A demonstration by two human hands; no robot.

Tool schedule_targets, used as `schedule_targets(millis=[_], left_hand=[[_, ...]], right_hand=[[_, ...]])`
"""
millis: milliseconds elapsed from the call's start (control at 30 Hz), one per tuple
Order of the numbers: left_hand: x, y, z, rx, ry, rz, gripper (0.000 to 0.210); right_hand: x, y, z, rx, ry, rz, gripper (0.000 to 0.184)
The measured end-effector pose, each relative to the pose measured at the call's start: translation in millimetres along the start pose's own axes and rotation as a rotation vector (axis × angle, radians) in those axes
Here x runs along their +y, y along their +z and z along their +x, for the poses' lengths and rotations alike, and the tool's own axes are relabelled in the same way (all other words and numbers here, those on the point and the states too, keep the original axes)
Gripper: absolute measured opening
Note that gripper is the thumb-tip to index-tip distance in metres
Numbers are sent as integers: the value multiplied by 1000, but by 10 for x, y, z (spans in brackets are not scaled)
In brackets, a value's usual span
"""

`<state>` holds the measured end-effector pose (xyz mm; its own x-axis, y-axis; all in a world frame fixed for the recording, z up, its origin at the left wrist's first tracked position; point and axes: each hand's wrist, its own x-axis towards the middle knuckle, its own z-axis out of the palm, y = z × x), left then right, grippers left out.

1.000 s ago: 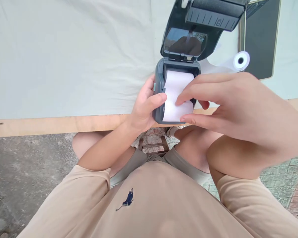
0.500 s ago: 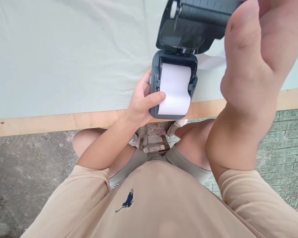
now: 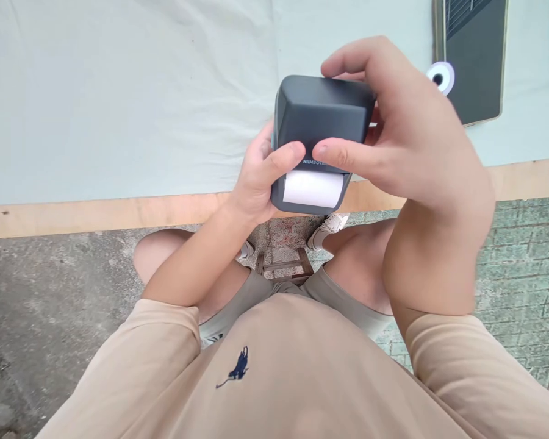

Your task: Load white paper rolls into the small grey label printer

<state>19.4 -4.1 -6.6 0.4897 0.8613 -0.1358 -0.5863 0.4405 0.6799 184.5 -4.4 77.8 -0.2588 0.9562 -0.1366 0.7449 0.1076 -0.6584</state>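
Observation:
A dark grey label printer [image 3: 324, 125] marked NIIMBOT is held above the table's near edge, its lid down. White label paper [image 3: 313, 188] sticks out from under the lid and lies over the printer's near end. My left hand [image 3: 263, 177] is closed round the printer's left side, thumb on top. My right hand [image 3: 407, 128] grips the lid from the right, its thumb on top beside the lettering and its fingers over the far right corner. The inside of the printer is hidden.
A pale cloth [image 3: 119, 103] covers the table, whose wooden edge [image 3: 105, 213] runs across in front of me. At the far right lie a dark flat tablet-like object [image 3: 478, 67] and a small white roll [image 3: 440, 78]. A wooden stool [image 3: 281, 267] shows between my legs.
The printer's lid has swung from raised to down, covering the paper roll's bed. My right hand has come down and left with it. My left hand keeps its hold.

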Motion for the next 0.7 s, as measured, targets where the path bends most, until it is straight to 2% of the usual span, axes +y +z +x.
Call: schedule_targets(millis=[133,267,433,567,633,700], left_hand=[[32,5,-3,-16,-41,6,18],[67,23,25,-48,-61,-43,28],[55,13,76,74,-80,-33,23],[25,19,82,105,-50,-30,22],[10,18,86,148,-54,19,22],[0,17,94,215,-61,67,25]], right_hand=[[-50,34,-10,16,23,22,44],[-17,36,-22,48,0,82,50],[89,-59,-88,32,-131,208,42],[96,-92,-115,-35,-163,113,55],[65,-81,-102,-2,-165,62,63],[25,-69,-82,114,-107,24,64]])
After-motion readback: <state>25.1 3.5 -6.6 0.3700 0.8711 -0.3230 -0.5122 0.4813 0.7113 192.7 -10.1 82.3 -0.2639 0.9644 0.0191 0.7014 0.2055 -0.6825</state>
